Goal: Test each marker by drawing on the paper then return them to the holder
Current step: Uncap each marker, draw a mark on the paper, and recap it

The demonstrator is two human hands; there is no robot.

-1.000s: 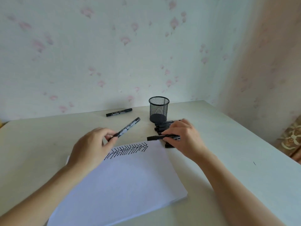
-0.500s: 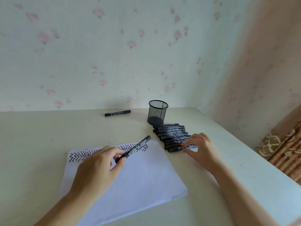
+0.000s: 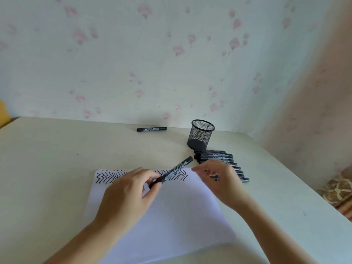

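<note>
Gripping a black marker (image 3: 172, 172) over the paper (image 3: 171, 216) mid-frame, left hand (image 3: 129, 197) pinches tight; right hand (image 3: 222, 184) hovers, fingers loosely spread, empty, just right.

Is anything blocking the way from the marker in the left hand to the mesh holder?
Nothing visible does. The marker in the left hand points up toward the mesh holder; the row of markers lies just right of that line, and the holder's mouth is open.
</note>
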